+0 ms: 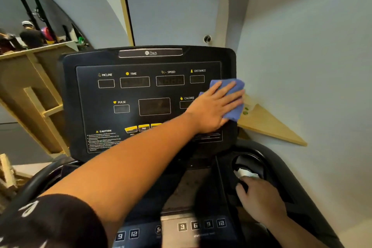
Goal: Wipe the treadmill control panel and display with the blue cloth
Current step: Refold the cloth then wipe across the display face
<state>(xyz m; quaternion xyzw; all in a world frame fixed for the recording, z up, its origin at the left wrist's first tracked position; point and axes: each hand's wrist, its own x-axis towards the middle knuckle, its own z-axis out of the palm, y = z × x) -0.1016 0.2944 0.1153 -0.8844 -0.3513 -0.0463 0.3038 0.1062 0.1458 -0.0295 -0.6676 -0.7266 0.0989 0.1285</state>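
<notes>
Left hand: the left hand [213,106] reaches across from the lower left of the frame to the right centre, palm down, fingers straight and slightly spread, pressing flat on the blue cloth [231,98].
Blue cloth: it lies under the left palm and fingers, against the right edge of the treadmill control panel [149,102]; its folded edge shows beyond the fingertips at the top and right and hangs a little past the panel's edge.
Fingers and cloth: the fingers [231,94] lie on top of the cloth, pointing to the upper right; none curl round it.
Control panel: black, upright, filling the middle of the frame, with windows labelled INCLINE, TIME, SPEED, DISTANCE, PULSE and CALORIE; the hand covers part of the CALORIE window.
Centre display: the dark display window [154,106] sits just left of the left wrist, all windows unlit.
Yellow buttons: a row of yellow buttons [136,128] shows below the display, partly hidden by the forearm.
Right hand: the right hand [259,197] is at lower right, fingers curled down at the rim of the black cup holder [249,165], touching a white object [246,173] too blurred to identify; whether it grips cannot be told.
Lower console: number keys [201,225] marked 3, 6, 9, 12 along the bottom edge.
Surroundings: a wooden shelf [267,121] on the grey wall at right.
</notes>
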